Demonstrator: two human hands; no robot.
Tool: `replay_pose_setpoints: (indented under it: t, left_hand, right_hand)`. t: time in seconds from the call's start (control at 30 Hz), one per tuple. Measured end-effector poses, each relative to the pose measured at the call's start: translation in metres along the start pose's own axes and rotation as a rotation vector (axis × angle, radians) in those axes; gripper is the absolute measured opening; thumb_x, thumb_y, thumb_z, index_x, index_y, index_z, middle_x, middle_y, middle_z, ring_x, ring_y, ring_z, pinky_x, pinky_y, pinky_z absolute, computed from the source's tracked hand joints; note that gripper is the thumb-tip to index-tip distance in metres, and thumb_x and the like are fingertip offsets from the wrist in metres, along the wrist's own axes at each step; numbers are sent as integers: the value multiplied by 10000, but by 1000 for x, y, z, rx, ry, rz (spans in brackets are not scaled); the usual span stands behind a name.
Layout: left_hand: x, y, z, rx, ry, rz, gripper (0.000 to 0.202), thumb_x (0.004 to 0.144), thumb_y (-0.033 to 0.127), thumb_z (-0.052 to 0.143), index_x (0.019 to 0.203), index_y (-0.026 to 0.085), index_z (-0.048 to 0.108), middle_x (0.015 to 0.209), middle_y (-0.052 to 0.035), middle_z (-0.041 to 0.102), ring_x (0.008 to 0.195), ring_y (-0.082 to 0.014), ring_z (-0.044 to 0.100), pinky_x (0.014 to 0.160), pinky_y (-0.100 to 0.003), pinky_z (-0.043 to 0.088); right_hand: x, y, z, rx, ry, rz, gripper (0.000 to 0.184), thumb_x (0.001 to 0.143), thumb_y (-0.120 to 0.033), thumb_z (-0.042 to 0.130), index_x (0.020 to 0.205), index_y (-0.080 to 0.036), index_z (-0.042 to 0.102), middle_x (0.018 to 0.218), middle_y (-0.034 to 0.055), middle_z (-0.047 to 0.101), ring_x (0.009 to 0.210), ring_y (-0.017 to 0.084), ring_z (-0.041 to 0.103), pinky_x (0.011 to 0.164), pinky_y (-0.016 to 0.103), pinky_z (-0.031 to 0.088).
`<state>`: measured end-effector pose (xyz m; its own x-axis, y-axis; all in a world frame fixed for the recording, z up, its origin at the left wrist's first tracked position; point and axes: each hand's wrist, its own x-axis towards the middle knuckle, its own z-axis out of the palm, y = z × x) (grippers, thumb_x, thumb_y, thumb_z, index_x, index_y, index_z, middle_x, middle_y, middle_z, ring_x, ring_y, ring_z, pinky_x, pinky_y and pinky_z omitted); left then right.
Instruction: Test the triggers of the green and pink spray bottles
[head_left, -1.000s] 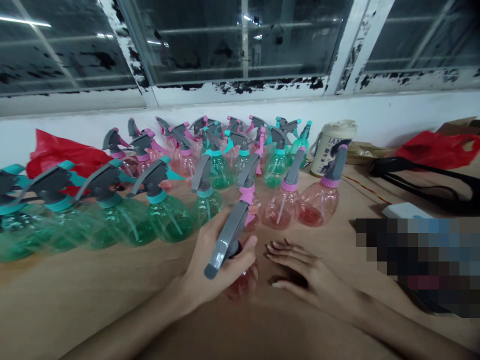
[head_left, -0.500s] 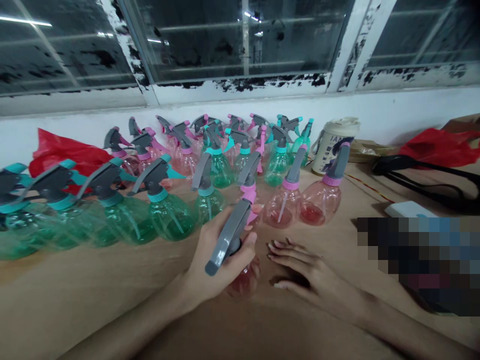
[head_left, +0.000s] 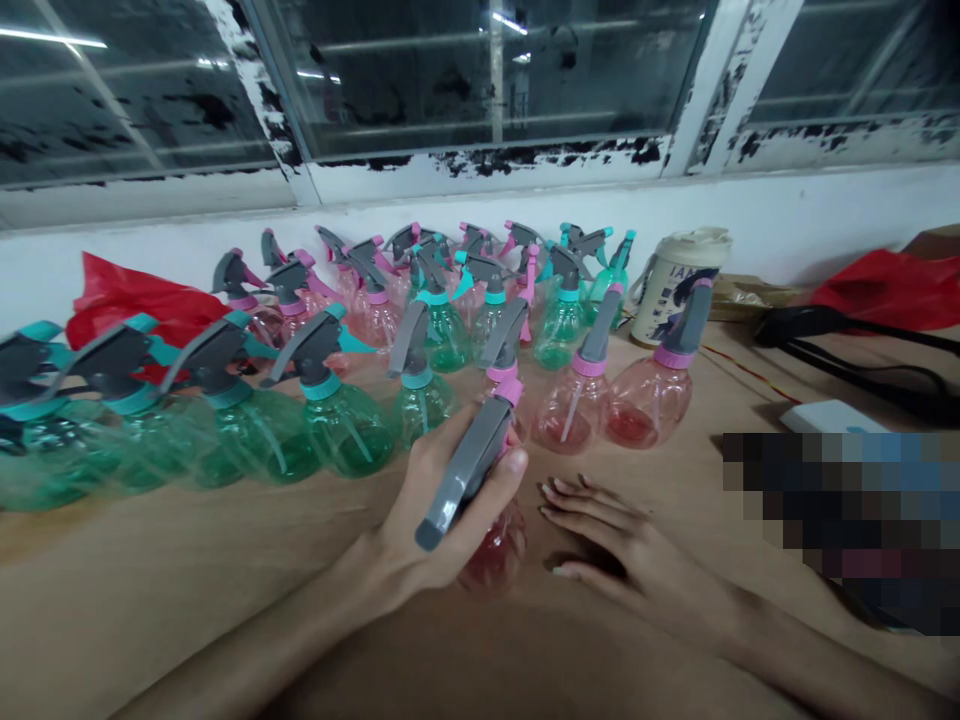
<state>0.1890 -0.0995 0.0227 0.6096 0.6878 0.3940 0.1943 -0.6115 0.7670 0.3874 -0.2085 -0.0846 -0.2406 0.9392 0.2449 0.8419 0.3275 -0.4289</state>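
Observation:
My left hand [head_left: 450,500] is wrapped around the neck and trigger of a pink spray bottle [head_left: 499,550] with a grey and pink head. The bottle holds reddish liquid, and its neck is hidden by my fingers. To its right, my right hand [head_left: 615,530] rests on the wooden table [head_left: 315,580] with fingers stretched out, holding nothing. Just beyond the hands stand a pink spray bottle [head_left: 574,410] and another pink spray bottle [head_left: 651,400]. A green spray bottle [head_left: 349,430] stands beyond my left hand, in a row with several more.
Further pink and green spray bottles crowd the back near the wall. A white printed cup [head_left: 675,290] stands to their right. Red plastic bags lie at the left [head_left: 142,300] and right [head_left: 892,290]. At the right are a black strap [head_left: 862,350] and a white box [head_left: 832,415].
My left fingers and thumb have squeezed closer around the spray head, and the thumb has shifted slightly upward. The whole view has moved a little; my right hand stays flat on the table.

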Motion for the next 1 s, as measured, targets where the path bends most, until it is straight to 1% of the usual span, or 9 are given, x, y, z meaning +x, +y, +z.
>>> replay_pose_setpoints:
  t: [0.1, 0.17, 0.27, 0.4, 0.5, 0.63, 0.8, 0.9, 1.0]
  left_hand:
    - [2, -1, -1, 43, -16, 87, 107, 882, 306, 483, 829, 237, 545, 750, 2, 574, 646, -161, 550, 630, -306, 499]
    - [1, -1, 0, 56, 12, 99, 82, 874, 301, 491, 885, 251, 554, 809, -1, 596, 666, -166, 562, 647, -313, 505]
    - [-1, -3, 2, 64, 69, 96, 68, 845, 324, 532, 854, 256, 537, 750, 11, 568, 616, -174, 546, 593, -315, 492]
    - [-3, -6, 5, 68, 69, 111, 81, 828, 308, 564, 870, 246, 535, 686, 31, 539, 558, -160, 525, 558, -304, 470]
    - [-2, -8, 6, 83, 84, 146, 113, 828, 306, 571, 914, 241, 538, 739, 19, 576, 596, -151, 554, 580, -296, 483]
    - [-3, -8, 6, 93, 93, 141, 85, 829, 289, 564, 881, 239, 519, 811, -5, 593, 711, -173, 595, 657, -317, 505]
    - [-4, -6, 6, 78, 88, 118, 61, 830, 270, 546, 879, 250, 515, 761, 14, 569, 631, -161, 564, 610, -312, 487]
    - [-4, -7, 6, 34, 72, 130, 74, 837, 241, 529, 910, 252, 533, 798, 7, 598, 676, -162, 594, 639, -307, 497]
    - [-4, -8, 6, 0, 72, 122, 55, 858, 261, 519, 908, 248, 541, 811, -3, 592, 701, -167, 604, 648, -310, 501]
  right_hand:
    - [0, 0, -1, -14, -22, 2, 484, 913, -459, 552, 1318, -194, 553, 1405, 75, 531, 1318, 236, 468, 1115, 487, 371]
    - [1, 1, -2, 1, -28, 3, 489, 910, -461, 556, 1322, -197, 550, 1404, 71, 534, 1316, 230, 472, 1116, 480, 371]
    - [1, 2, -4, 25, -37, 8, 495, 906, -460, 564, 1337, -219, 536, 1408, 55, 533, 1316, 222, 472, 1123, 468, 362]
    - [1, 2, -6, 18, -69, 13, 501, 914, -462, 550, 1349, -213, 524, 1419, 51, 519, 1328, 220, 455, 1130, 461, 350]
    - [1, 2, -6, -9, -91, 2, 509, 929, -470, 520, 1364, -205, 504, 1433, 49, 497, 1334, 212, 446, 1133, 460, 345]
    - [1, 4, -6, -53, -116, -14, 519, 945, -486, 478, 1380, -202, 481, 1457, 38, 463, 1353, 199, 419, 1139, 446, 335]
    - [0, 5, -5, -32, -103, -16, 517, 942, -475, 493, 1384, -206, 477, 1458, 38, 463, 1352, 203, 420, 1141, 449, 332]
    - [-1, 5, -5, 2, -77, -13, 511, 931, -457, 524, 1381, -219, 481, 1451, 39, 476, 1346, 207, 430, 1140, 445, 337]
    - [-1, 5, -4, 6, -74, -6, 510, 925, -455, 535, 1374, -215, 491, 1447, 45, 479, 1342, 213, 435, 1137, 451, 339]
